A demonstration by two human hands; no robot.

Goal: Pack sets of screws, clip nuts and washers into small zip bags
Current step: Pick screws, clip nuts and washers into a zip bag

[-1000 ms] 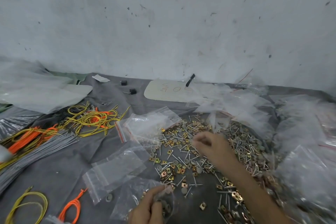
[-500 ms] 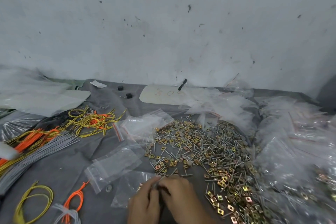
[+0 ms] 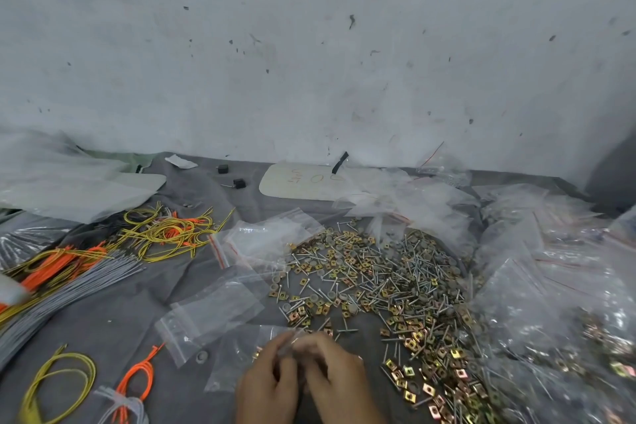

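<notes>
A wide heap of screws, gold clip nuts and grey washers (image 3: 385,282) lies on the grey cloth right of centre. At the bottom centre my left hand (image 3: 266,385) and my right hand (image 3: 335,379) are pressed together, both pinching a small clear zip bag (image 3: 287,348) between the fingertips. What is inside the bag is hidden by the fingers. Empty zip bags (image 3: 213,313) with red strips lie just left of my hands, and more zip bags (image 3: 272,237) lie further back.
Filled bags (image 3: 557,303) pile up on the right. Yellow and orange wire loops (image 3: 165,231), grey wires (image 3: 65,293) and a yellow loop (image 3: 58,379) cover the left. A white card (image 3: 303,181) and plastic sheets (image 3: 69,182) lie near the white wall.
My right hand left the parts heap and came back to my left hand at the zip bag. The view tilted upward.
</notes>
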